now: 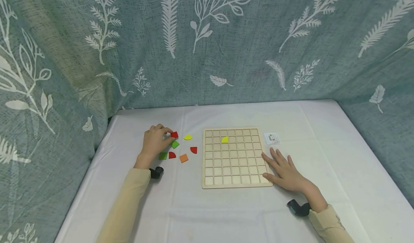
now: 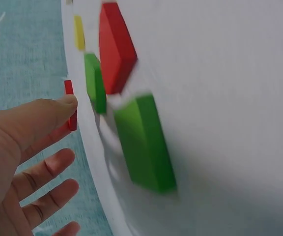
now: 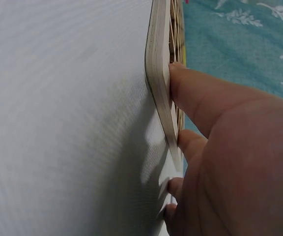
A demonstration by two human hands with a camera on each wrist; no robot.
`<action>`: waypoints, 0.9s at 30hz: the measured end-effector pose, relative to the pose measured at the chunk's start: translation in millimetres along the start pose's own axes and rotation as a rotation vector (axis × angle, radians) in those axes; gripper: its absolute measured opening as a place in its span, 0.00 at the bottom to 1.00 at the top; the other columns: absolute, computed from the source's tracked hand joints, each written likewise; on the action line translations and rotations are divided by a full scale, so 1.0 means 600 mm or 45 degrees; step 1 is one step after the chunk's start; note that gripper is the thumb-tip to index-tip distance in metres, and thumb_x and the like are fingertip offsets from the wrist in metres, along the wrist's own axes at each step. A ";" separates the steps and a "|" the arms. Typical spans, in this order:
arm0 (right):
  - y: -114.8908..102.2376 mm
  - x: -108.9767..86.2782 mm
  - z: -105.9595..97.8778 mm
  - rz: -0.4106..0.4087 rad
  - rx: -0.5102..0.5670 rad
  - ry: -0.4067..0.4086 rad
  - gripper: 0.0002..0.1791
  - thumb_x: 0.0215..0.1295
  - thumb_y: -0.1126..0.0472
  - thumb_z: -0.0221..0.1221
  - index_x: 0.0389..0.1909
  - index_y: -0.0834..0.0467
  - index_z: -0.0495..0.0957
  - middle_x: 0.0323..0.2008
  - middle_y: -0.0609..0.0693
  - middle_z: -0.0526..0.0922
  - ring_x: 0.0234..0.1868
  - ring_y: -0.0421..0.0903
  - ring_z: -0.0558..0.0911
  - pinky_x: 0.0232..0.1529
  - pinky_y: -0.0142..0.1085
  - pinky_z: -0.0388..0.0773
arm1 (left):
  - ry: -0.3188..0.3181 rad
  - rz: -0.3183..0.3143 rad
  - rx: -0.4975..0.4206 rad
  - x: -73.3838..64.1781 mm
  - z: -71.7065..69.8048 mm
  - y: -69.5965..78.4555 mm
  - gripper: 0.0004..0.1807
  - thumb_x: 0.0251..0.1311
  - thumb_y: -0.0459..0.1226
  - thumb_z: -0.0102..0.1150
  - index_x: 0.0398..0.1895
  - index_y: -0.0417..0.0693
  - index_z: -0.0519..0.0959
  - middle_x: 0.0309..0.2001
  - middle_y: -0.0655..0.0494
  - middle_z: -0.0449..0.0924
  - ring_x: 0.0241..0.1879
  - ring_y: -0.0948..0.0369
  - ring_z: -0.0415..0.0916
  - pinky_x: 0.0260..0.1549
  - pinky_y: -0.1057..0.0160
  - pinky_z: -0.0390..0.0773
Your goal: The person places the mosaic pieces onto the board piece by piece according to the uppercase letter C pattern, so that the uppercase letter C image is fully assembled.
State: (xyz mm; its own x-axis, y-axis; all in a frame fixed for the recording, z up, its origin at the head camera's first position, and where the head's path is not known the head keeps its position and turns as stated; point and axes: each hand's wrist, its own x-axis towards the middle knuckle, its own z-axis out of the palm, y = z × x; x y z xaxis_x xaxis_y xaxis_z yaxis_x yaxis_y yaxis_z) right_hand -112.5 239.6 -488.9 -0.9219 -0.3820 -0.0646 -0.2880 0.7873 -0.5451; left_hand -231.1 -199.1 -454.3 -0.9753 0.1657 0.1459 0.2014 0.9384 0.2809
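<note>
My left hand point(image 1: 154, 140) pinches a red square tile point(image 1: 174, 134) between thumb and index finger, the other fingers spread loosely. In the left wrist view that red tile point(image 2: 69, 88) shows edge-on, partly behind the thumb. Just below it in the head view lies a green square tile point(image 1: 175, 144). My right hand point(image 1: 286, 173) has its fingers spread, thumb and index fingertip on the right edge of the wooden grid board point(image 1: 237, 187). One yellow quarter-circle tile point(image 1: 225, 140) sits in a cell near the board's upper left.
Left of the board lie another green square point(image 1: 163, 155), two red quarter-circles point(image 1: 172, 155), an orange square point(image 1: 184, 158) and a yellow quarter-circle point(image 1: 188, 137). A small printed pattern card point(image 1: 271, 138) is at the board's upper right. Behind the white-covered table point(image 1: 200, 221) hangs a leaf-patterned curtain point(image 1: 181, 77).
</note>
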 end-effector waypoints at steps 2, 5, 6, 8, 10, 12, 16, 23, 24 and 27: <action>0.000 0.001 0.000 0.004 -0.010 -0.008 0.38 0.64 0.45 0.52 0.71 0.55 0.53 0.71 0.65 0.43 0.71 0.65 0.39 0.62 0.66 0.29 | -0.001 0.018 -0.005 0.001 0.001 0.008 0.16 0.53 0.44 0.64 0.42 0.45 0.82 0.39 0.45 0.77 0.42 0.47 0.71 0.48 0.40 0.68; -0.001 0.002 -0.002 0.012 -0.015 -0.029 0.38 0.64 0.44 0.52 0.71 0.55 0.53 0.71 0.65 0.42 0.71 0.65 0.39 0.62 0.66 0.29 | -0.011 0.034 -0.017 0.003 0.002 0.019 0.16 0.53 0.45 0.64 0.43 0.45 0.82 0.39 0.45 0.77 0.42 0.48 0.70 0.48 0.41 0.67; -0.001 0.002 -0.004 0.011 -0.013 -0.038 0.38 0.65 0.45 0.52 0.71 0.55 0.52 0.71 0.65 0.42 0.71 0.65 0.39 0.62 0.66 0.29 | -0.015 0.040 -0.020 0.003 0.002 0.023 0.16 0.53 0.45 0.65 0.43 0.46 0.82 0.40 0.46 0.77 0.42 0.48 0.70 0.48 0.41 0.67; -0.001 0.003 -0.007 0.006 -0.005 -0.061 0.38 0.65 0.45 0.51 0.71 0.55 0.52 0.71 0.65 0.41 0.71 0.66 0.38 0.62 0.66 0.29 | -0.016 0.055 -0.025 0.004 0.001 0.031 0.17 0.53 0.45 0.65 0.42 0.46 0.82 0.40 0.46 0.77 0.42 0.48 0.70 0.48 0.41 0.68; 0.000 0.005 -0.012 -0.006 0.015 -0.091 0.38 0.65 0.46 0.51 0.71 0.56 0.51 0.71 0.66 0.40 0.70 0.67 0.38 0.61 0.67 0.28 | -0.010 0.075 -0.027 0.004 0.001 0.039 0.16 0.52 0.44 0.66 0.42 0.47 0.83 0.40 0.47 0.77 0.42 0.49 0.71 0.47 0.42 0.68; 0.001 0.008 -0.018 -0.024 0.029 -0.123 0.38 0.66 0.46 0.51 0.71 0.57 0.50 0.71 0.66 0.40 0.70 0.67 0.37 0.61 0.67 0.27 | 0.008 0.099 -0.034 0.004 0.003 0.046 0.16 0.51 0.44 0.66 0.41 0.47 0.83 0.40 0.47 0.78 0.41 0.49 0.71 0.46 0.42 0.69; 0.002 0.014 -0.029 -0.061 0.028 -0.180 0.40 0.65 0.45 0.52 0.71 0.58 0.50 0.71 0.66 0.40 0.70 0.67 0.38 0.61 0.67 0.28 | 0.018 0.132 -0.050 0.003 0.009 0.057 0.15 0.51 0.43 0.66 0.41 0.48 0.83 0.39 0.48 0.78 0.40 0.50 0.71 0.46 0.43 0.69; 0.001 0.024 -0.042 -0.119 0.035 -0.241 0.43 0.62 0.46 0.56 0.71 0.62 0.49 0.71 0.67 0.39 0.70 0.68 0.36 0.61 0.67 0.28 | 0.000 0.173 -0.052 0.003 0.014 0.079 0.15 0.52 0.45 0.66 0.41 0.49 0.84 0.38 0.50 0.78 0.39 0.51 0.71 0.46 0.44 0.70; 0.001 0.026 -0.043 -0.128 0.026 -0.248 0.43 0.62 0.46 0.56 0.71 0.62 0.49 0.71 0.67 0.39 0.70 0.68 0.36 0.61 0.67 0.28 | -0.003 0.177 -0.048 0.003 0.015 0.082 0.15 0.52 0.45 0.66 0.41 0.49 0.84 0.38 0.50 0.78 0.39 0.51 0.71 0.46 0.45 0.70; 0.004 0.032 -0.044 -0.140 0.062 -0.283 0.42 0.63 0.48 0.56 0.71 0.62 0.49 0.71 0.67 0.37 0.70 0.67 0.37 0.62 0.66 0.29 | -0.017 0.192 -0.035 0.004 0.018 0.088 0.15 0.52 0.45 0.66 0.41 0.49 0.83 0.38 0.50 0.78 0.40 0.51 0.71 0.47 0.44 0.70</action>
State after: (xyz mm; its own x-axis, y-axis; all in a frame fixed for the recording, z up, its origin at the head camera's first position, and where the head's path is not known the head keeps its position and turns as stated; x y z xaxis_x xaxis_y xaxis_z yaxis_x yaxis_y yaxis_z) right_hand -137.8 247.0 -469.2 -0.8045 -0.5653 -0.1824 -0.3655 0.7131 -0.5983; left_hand -223.8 -145.6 -449.5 -0.9348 0.3084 0.1759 0.3481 0.8938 0.2829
